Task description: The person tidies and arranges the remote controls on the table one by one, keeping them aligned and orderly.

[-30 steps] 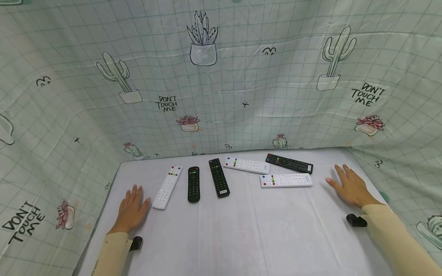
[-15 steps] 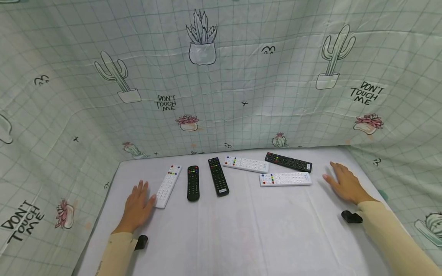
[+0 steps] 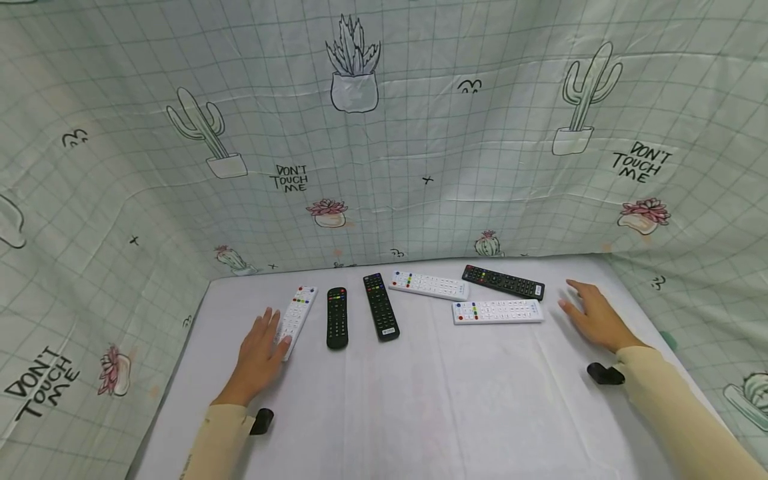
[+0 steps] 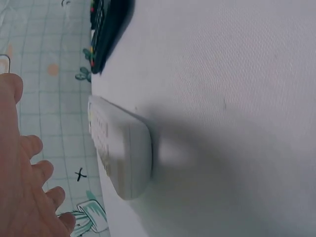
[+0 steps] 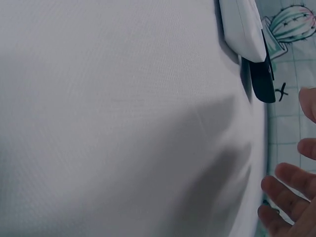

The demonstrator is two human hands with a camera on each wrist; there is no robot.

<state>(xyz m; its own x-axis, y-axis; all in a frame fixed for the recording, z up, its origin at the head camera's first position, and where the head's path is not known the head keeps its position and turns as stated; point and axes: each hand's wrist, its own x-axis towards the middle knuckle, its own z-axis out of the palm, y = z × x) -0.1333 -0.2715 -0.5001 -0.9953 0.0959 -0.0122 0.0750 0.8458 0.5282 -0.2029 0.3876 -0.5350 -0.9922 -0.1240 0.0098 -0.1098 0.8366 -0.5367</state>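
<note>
In the head view my left hand (image 3: 255, 360) hangs over the lower end of the leftmost white remote control (image 3: 299, 309), hiding part of it. The left wrist view shows that white remote control (image 4: 123, 148) lying flat, with the left hand (image 4: 27, 168) apart from it and its fingers extended. To the right of the remotes, my right hand (image 3: 597, 319) is held with relaxed fingers and nothing in them. Nearest to it are a white remote (image 3: 498, 312) and a black remote (image 3: 504, 283), whose ends also show in the right wrist view.
Two black remotes, one rounded (image 3: 337, 319) and one slanted (image 3: 381, 308), lie in the middle. Another white remote (image 3: 429, 286) sits behind. The table (image 3: 420, 407) has a white cover, and a patterned curtain (image 3: 384, 153) encloses its back and sides.
My left hand has moved right, from beside the leftmost white remote to over its lower end. My right hand has shifted slightly left toward the remotes. The remotes have stayed put.
</note>
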